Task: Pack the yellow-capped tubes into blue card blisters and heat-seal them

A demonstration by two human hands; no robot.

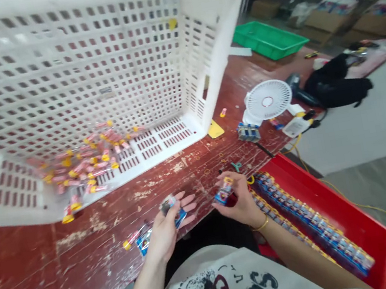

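My left hand [166,226] is over the table's front edge, its thumb pressing blue-and-clear packets [179,216] against the palm, with the fingers stretched out. Between the thumb and fingers of my right hand [242,200] is a small blue packet with a yellow-capped piece [224,191]. Beside my left wrist lie another blue packet [143,242] and a pink tube with a yellow cap [131,240]. To the right, a red tray [357,230] holds long rows of blue packets with yellow tops [306,216].
A white slatted crate [91,77] lies on its side, with many pink, yellow-capped tubes [88,165] inside. Behind my right hand are teal scissors [236,166], a bundle of packets [248,132] and a white fan [268,100]. A green tray [270,40] sits farther back.
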